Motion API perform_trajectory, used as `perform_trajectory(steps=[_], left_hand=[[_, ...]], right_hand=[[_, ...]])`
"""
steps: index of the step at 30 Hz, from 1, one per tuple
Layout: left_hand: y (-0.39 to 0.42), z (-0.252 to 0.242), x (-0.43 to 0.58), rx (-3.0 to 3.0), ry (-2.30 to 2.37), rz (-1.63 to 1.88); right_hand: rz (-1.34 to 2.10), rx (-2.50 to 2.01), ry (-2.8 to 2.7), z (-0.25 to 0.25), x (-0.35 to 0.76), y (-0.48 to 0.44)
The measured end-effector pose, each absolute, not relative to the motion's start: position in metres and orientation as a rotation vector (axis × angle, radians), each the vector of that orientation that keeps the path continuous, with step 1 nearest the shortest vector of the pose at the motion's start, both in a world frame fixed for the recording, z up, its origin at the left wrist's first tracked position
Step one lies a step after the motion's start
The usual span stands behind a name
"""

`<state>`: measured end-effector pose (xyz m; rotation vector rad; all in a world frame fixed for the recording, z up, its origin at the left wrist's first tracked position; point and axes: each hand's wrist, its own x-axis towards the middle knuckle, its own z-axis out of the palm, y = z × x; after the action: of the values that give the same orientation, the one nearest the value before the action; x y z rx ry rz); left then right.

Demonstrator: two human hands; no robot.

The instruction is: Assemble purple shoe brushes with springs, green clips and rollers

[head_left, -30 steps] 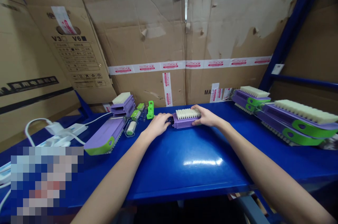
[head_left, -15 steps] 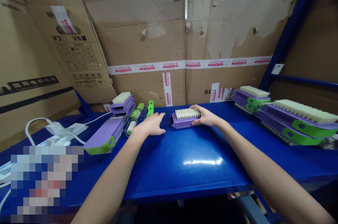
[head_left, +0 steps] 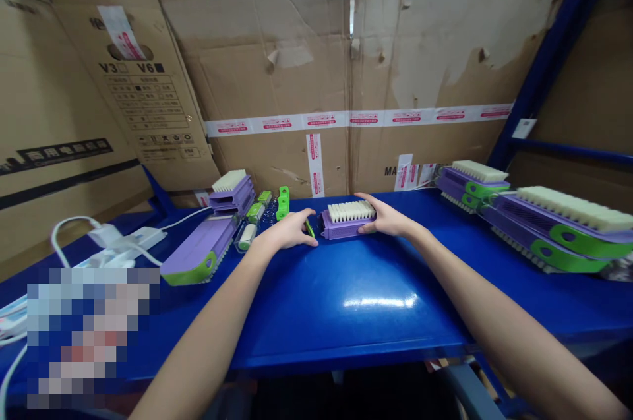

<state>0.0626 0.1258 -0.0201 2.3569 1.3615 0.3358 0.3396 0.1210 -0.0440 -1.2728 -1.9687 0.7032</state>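
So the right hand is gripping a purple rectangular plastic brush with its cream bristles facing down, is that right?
Not quite: in the head view, the cream bristles face up, not down. The right hand is indeed gripping the purple rectangular plastic brush.

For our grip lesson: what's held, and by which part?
The right hand holds the purple brush by its right end; the left hand holds a green piece, part unclear.

Glossy blue table [head_left: 386, 328] — purple cream-bristled block [head_left: 343, 229] at twelve o'clock, purple-and-green brushes [head_left: 530, 217] at two, white plastic power strip [head_left: 151, 237] at nine.
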Motion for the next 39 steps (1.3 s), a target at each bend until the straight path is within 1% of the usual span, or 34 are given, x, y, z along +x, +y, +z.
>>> perform_trajectory(steps=[5,8,15,23,31,39], left_hand=[[0.132,-0.034,0.073,2.259,1.223,0.594],[0.135,-0.037,0.073,2.143,1.147,0.651],[0.138,-0.032,0.066,1.975,1.086,0.614],[0.131,-0.032,0.072,2.374,1.237,0.589],[0.131,-0.032,0.067,2.471,1.218,0.501],[0.135,-0.037,0.071,2.357,1.206,0.629]], right_hand=[[0.7,-1.261,-1.98,-0.045,0.337,0.121],[0.713,-1.268,-1.975,-0.045,0.337,0.121],[0.755,-1.248,-1.958,-0.045,0.337,0.121],[0.755,-1.271,-1.955,-0.043,0.336,0.12],[0.738,-1.272,-1.962,-0.044,0.336,0.121],[0.727,-1.272,-1.96,-0.045,0.337,0.121]])
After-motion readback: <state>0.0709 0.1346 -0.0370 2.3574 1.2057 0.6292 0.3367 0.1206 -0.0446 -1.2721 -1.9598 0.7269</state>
